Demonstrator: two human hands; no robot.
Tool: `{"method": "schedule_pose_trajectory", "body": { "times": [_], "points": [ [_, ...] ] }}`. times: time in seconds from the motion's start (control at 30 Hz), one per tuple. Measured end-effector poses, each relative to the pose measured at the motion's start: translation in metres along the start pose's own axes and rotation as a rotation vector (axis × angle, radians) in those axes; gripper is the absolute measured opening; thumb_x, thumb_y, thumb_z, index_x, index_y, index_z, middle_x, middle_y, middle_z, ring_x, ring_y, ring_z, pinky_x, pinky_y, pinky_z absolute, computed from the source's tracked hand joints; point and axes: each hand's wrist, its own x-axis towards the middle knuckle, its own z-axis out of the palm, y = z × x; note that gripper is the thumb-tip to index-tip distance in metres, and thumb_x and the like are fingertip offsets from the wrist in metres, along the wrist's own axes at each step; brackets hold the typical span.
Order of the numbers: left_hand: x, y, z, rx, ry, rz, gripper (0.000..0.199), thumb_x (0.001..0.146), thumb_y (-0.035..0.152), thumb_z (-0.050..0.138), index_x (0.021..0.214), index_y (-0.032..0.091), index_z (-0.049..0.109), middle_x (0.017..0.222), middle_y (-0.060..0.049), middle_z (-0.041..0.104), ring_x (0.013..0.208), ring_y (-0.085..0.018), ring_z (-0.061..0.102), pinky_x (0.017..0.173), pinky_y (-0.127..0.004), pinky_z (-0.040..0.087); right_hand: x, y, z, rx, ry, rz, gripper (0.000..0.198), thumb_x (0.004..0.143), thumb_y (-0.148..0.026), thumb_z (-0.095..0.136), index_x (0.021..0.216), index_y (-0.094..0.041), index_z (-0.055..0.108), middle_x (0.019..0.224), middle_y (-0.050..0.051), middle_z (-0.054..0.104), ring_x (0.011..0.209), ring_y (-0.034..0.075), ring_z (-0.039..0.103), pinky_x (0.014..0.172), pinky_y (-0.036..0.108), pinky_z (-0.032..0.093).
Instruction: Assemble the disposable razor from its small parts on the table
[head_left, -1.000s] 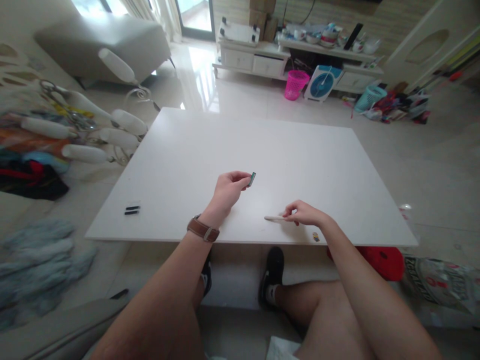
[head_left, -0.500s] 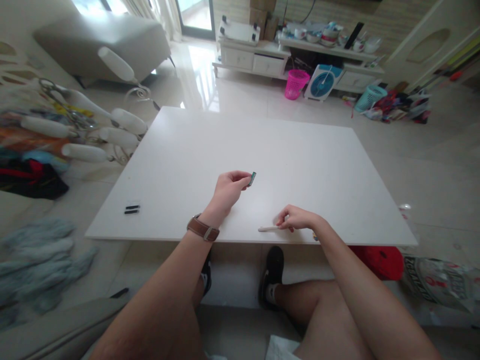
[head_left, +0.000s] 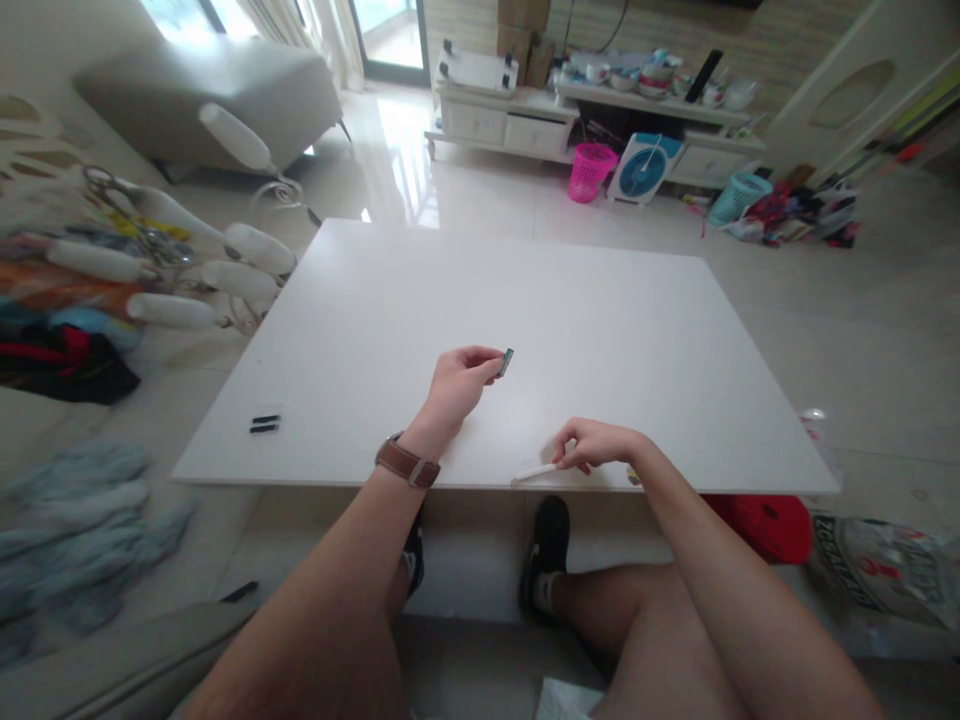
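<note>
pinched thin green strip (head_left: 506,362) btwn thumb & fingers of l hand (head_left: 459,382), over table (head_left: 615,330); looked light, stiff, prob fragile, best taken by edges. held white stick (head_left: 534,472) in r hand (head_left: 592,443), nr table's front edge; seemed light, rigid, maybe slick.

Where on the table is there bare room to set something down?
Widest bare patch: the table from its far edge down to the left hand and its small green piece. Another lies between the two black strips and the brown watch. It's crowded at the near edge, where the right hand, white stick and yellow piece sit close together.
</note>
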Motion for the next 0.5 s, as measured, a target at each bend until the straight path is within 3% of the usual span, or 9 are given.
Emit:
{"method": "schedule_pose_trajectory", "body": {
  "times": [0.13,0.23,0.4,0.5],
  "points": [
    [0.0,0.001,0.001,-0.002,0.002,-0.011,0.011,0.071,0.021,0.071,0.078,0.014,0.074,0.075,-0.006,0.069,0.071,-0.014,0.059,0.07,-0.028,0.046,-0.018,0.012,-0.018,-0.018,0.118,0.089,0.025,0.067,-0.035,0.071,0.08,-0.014,0.072,0.047,-0.002,0.055,0.045,0.011,0.05,0.042,0.021,0.028],
    [0.0,0.001,0.002,-0.001,-0.001,-0.013,0.01,0.071,0.021,0.071,0.078,0.014,0.073,0.074,-0.006,0.069,0.071,-0.014,0.059,0.07,-0.028,0.045,-0.015,0.019,-0.018,-0.019,0.095,0.148,0.023,0.064,-0.034,0.071,0.076,-0.015,0.072,0.047,-0.002,0.055,0.044,0.012,0.051,0.041,0.022,0.029],
    [0.0,0.0,0.001,0.012,-0.017,0.002,0.012,0.071,0.021,0.07,0.08,0.014,0.074,0.074,-0.006,0.068,0.07,-0.014,0.058,0.069,-0.027,0.045,0.017,0.002,0.017,-0.075,-0.064,0.092,0.016,0.062,-0.026,0.069,0.074,-0.016,0.072,0.056,-0.001,0.061,0.048,0.012,0.056,0.043,0.021,0.035],
    [-0.001,-0.001,0.001,0.014,-0.018,0.0,0.012,0.071,0.022,0.071,0.08,0.014,0.074,0.075,-0.006,0.069,0.07,-0.014,0.058,0.069,-0.027,0.045,0.025,-0.016,0.033,-0.2,-0.077,0.05,0.011,0.061,-0.019,0.067,0.071,-0.015,0.071,0.057,-0.001,0.062,0.047,0.012,0.057,0.045,0.021,0.039]
  ]
}}
